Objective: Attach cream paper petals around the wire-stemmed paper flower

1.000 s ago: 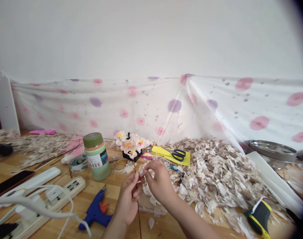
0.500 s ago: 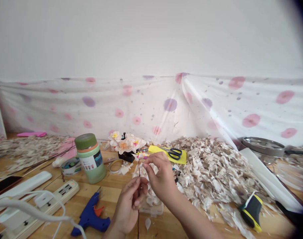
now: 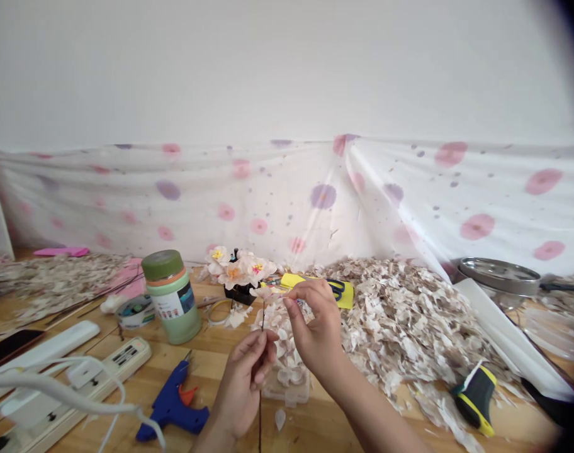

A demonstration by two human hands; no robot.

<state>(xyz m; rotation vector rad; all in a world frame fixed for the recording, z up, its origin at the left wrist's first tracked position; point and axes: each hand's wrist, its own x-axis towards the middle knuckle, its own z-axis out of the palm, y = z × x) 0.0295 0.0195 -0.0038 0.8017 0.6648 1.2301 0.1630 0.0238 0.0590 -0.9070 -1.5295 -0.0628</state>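
Note:
My left hand (image 3: 250, 376) is closed around a thin dark stem (image 3: 260, 421) that stands upright, its lower end running down out of view. Pale petals (image 3: 267, 294) spread at the stem's top. From the right, my right hand (image 3: 318, 327) pinches at the edge of these petals with thumb and forefinger; the exact contact is small and hard to see. Behind and below the hands is a clear plastic box (image 3: 291, 397) with loose pale petals. Finished-looking white flowers with yellow and pink centres (image 3: 240, 270) stand in a black holder (image 3: 240, 294) beyond.
A heap of dry petals (image 3: 400, 321) covers the right side, with scissors (image 3: 337, 289) on yellow paper beside it. At left are a blue glue gun (image 3: 171, 406), a green jar (image 3: 170, 302), and a power strip (image 3: 93, 390) with cables. A black-yellow handled tool (image 3: 476, 399) lies at right.
My right hand has shifted slightly right, fingertips moving away from the stem. The petals at the stem's top now show flatter and more plainly. My left hand keeps hold of the stem.

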